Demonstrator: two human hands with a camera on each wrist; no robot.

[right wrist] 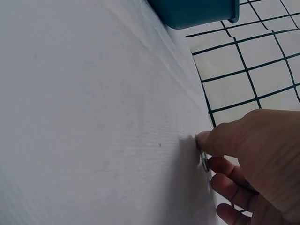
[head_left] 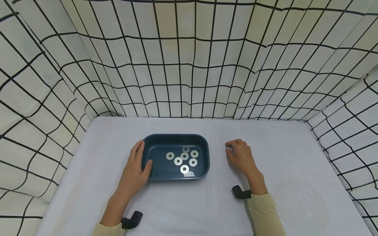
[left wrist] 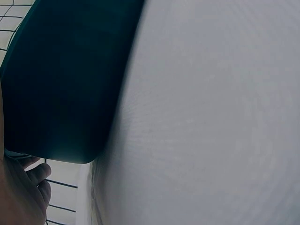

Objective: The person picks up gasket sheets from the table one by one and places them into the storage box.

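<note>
A dark blue rectangular tray [head_left: 157, 170] with rounded corners lies on the white-covered table. Several flat metal washers [head_left: 184, 169] are spread over its floor, mostly right of the middle. My left hand [head_left: 134, 172] holds the tray's left end, thumb over the rim and fingers along the outer wall; in the left wrist view the tray's dark side [left wrist: 65, 89] hides part of that hand. Right of the tray, my right hand [head_left: 240, 155] pinches a metal washer [right wrist: 205, 161] between thumb and fingers, low over the cloth. Its other fingers curl below the washer in the right wrist view.
A white cloth [head_left: 295, 157] covers the table. Black netting [head_left: 192, 65] over pale sheets stands behind the table and along both sides. Each wrist carries a black camera mount, one at the left wrist [head_left: 132, 220], another at the right wrist [head_left: 241, 192].
</note>
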